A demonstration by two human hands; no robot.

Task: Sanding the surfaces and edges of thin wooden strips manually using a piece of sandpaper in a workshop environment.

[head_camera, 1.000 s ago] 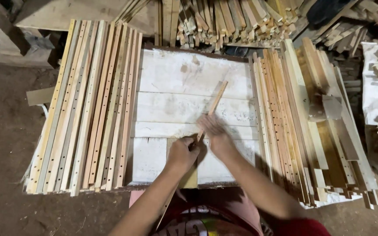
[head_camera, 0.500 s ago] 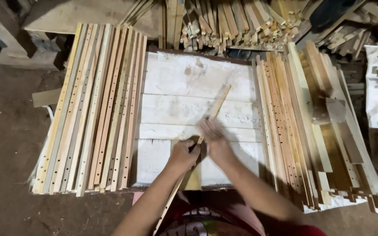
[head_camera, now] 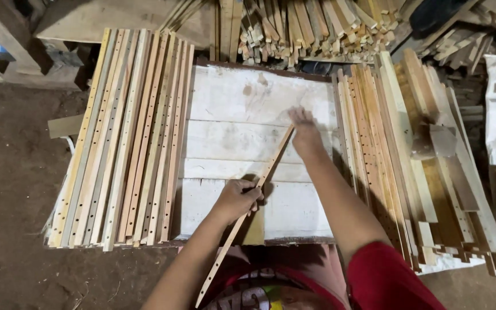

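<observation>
On the board [head_camera: 248, 103], left hand [head_camera: 235, 198] clamps a light, stiff slat [head_camera: 271, 163] mid-length; right hand [head_camera: 304, 129] lies flat, fingers together, at its tip.

A whitewashed plank worktop [head_camera: 242, 109] sits on a dirt floor [head_camera: 12, 189]. Drilled wooden slats [head_camera: 127, 138] lie along its left edge, a second slat stack [head_camera: 397, 166] along its right edge, and short sticks [head_camera: 305, 28] heap beyond its far edge.

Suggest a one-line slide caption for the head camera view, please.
Left hand grips a thin drilled wooden strip over a whitewashed plank table; right hand at its far end, between rows of similar slats.
</observation>
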